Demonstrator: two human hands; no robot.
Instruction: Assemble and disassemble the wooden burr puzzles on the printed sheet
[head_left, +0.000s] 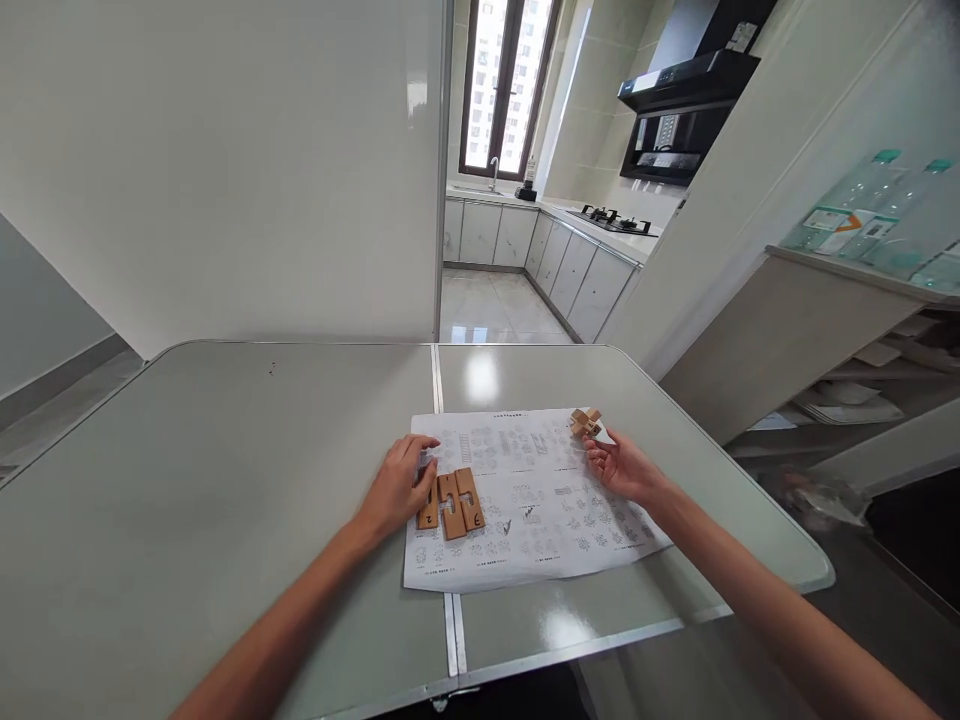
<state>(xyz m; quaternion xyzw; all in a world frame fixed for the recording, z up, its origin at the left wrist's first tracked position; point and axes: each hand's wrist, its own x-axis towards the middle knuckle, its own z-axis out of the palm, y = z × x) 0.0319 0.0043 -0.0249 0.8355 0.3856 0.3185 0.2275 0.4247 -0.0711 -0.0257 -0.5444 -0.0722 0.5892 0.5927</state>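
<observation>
Three flat wooden pieces (451, 507) with slots and handwritten numbers lie side by side on a printed paper sheet (540, 555). My left hand (396, 483) rests at their left, its thumb and index finger apart over the top of the leftmost piece, hiding part of it. Near the sheet's upper right corner is a small cross-shaped wooden interlocking puzzle (584, 422). My right hand (619, 466) is just below and right of it, palm partly up and fingers loosely bent. Its fingertips are at the puzzle's near side, with the thumb held apart.
The sheet, covered in small line diagrams, lies across the metal seam (454, 640) of a pale green folding table (300, 480). A shelf (847, 272) with plastic bottles (847, 215) stands at the right. Behind the table are a white partition (285, 170) and a kitchen counter (551, 265).
</observation>
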